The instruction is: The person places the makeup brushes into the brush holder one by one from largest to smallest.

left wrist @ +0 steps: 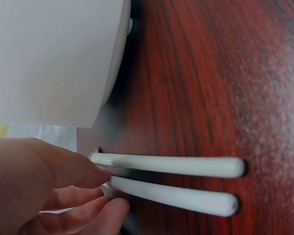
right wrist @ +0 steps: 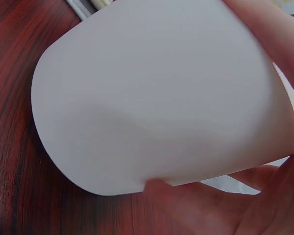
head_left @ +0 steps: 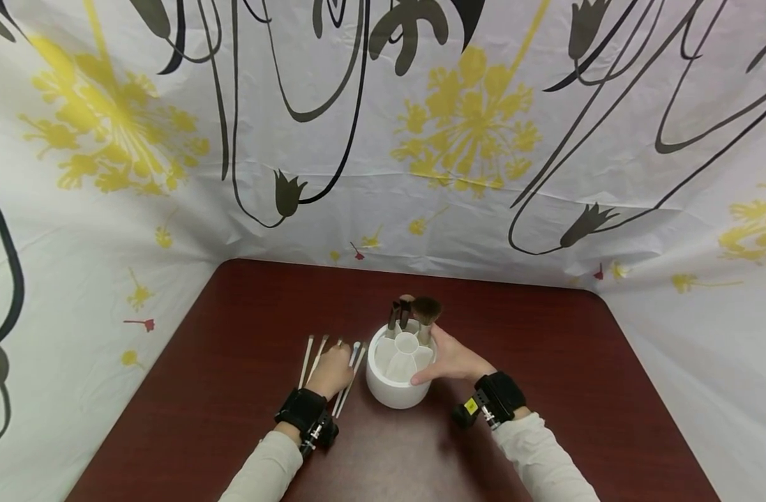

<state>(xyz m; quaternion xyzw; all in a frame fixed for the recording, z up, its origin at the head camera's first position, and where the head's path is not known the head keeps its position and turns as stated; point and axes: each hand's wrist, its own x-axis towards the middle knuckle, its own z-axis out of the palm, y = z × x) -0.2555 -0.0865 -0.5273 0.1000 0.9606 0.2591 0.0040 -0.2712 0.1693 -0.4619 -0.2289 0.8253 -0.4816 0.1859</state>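
Brush holder (head_left: pixel 395 394), white and round, with petal-shaped compartments about a central round one, upright near the middle of the dark red table (head_left: pixel 565 362). Held at its right side in the grip of the right hand (head_left: pixel 457 361), with the thumb at the front rim and the fingers round the far side. In the rear compartments, on end with heads up: a broad fluffy brush (head_left: pixel 426 311) and, left of it, two smaller dark-headed brushes (head_left: pixel 393 316). Just left of the holder, on the wood: a loose row of slim pale brushes (head_left: pixel 305 362). Among these, the left hand (head_left: pixel 330 372) with bent fingers, pinching one slim white brush (left wrist: pixel 179 197) between thumb and fingertips, with its far end hidden there. Close beside it, a second white brush (left wrist: pixel 181 166). Beyond the table, a pale cloth (head_left: pixel 370 216) with yellow and grey flowers.
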